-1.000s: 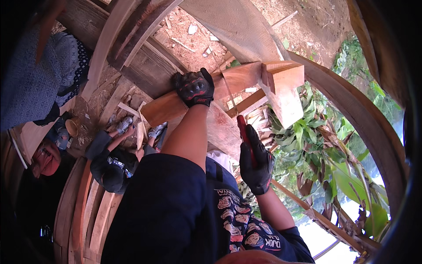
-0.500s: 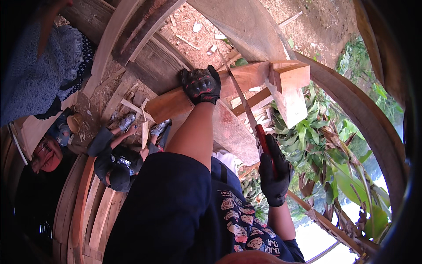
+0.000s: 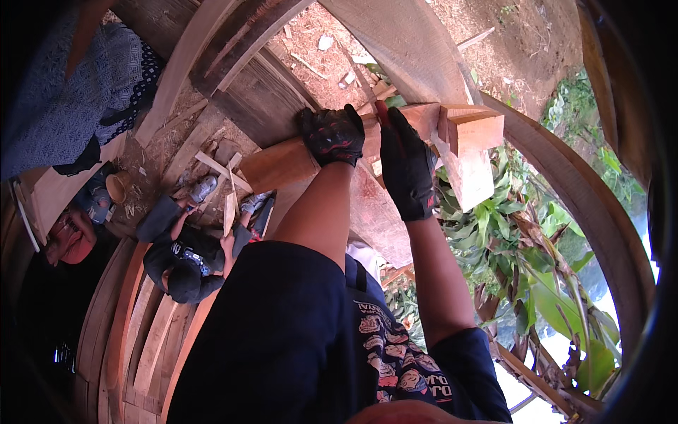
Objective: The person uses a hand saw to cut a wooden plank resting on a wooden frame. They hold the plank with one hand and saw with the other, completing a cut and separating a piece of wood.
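My left hand [image 3: 333,138], in a black glove, is closed over the top of a reddish-brown wooden beam [image 3: 279,162], its fingers partly hidden. My right hand [image 3: 408,169], gloved too, grips a handsaw by its red handle [image 3: 382,113]. The handle is now just above the beam, close to the left hand, and the thin blade points away past the beam's far side. Whether the teeth touch the wood cannot be made out. At the beam's right end sits a squared wooden block [image 3: 477,131].
A broad curved plank [image 3: 402,49] rises beyond the beam, and a long curved timber [image 3: 586,191] arcs down the right. Leafy plants [image 3: 494,219] grow below the block. At left, a person in a dark cap [image 3: 185,281] holds wood; another wears red [image 3: 74,240]. Chips litter the ground.
My right hand has pushed the saw forward and up to the beam, straightening the arm. The left hand stays on the beam. The view has shifted slightly.
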The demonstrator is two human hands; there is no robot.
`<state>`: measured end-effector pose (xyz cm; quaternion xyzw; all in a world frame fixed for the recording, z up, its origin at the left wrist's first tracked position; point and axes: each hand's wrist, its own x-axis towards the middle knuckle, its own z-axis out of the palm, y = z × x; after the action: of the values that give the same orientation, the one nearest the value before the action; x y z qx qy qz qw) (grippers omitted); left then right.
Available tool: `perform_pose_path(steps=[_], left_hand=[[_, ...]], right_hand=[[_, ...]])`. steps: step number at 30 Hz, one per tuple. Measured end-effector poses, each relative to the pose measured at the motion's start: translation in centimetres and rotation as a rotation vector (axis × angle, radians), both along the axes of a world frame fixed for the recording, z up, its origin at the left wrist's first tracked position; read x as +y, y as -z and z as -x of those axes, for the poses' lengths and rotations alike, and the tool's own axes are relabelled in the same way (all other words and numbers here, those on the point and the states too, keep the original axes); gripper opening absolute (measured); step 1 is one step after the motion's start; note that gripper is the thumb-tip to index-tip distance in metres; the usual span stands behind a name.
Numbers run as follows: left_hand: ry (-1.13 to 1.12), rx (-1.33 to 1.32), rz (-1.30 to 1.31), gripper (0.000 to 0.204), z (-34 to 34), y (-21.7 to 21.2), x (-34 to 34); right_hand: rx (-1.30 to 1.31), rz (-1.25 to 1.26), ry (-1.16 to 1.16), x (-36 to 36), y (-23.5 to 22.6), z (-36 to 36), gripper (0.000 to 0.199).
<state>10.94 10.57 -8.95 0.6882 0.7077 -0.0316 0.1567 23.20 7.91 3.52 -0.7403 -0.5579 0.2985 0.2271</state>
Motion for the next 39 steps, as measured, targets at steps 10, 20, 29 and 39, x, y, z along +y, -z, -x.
perform_pose_path(steps=[10, 20, 29, 39], left_hand=[[-0.021, 0.083, -0.024, 0.051, -0.4, -0.5, 0.7], [0.018, -0.008, 0.016, 0.051, -0.2, -0.7, 0.5], [-0.054, 0.106, 0.066, 0.059, -0.3, -1.3, 0.9], [0.046, 0.084, 0.105, 0.061, -0.7, 0.3, 0.0]], right_hand=[[0.082, 0.286, 0.018, -12.2, -19.6, -1.0, 0.054], [0.151, 0.029, 0.115, 0.3, 4.6, -0.2, 0.043], [0.02, 0.234, 0.063, -19.2, -15.2, -2.8, 0.048], [0.099, -0.115, 0.107, -6.0, 2.4, 0.7, 0.05]])
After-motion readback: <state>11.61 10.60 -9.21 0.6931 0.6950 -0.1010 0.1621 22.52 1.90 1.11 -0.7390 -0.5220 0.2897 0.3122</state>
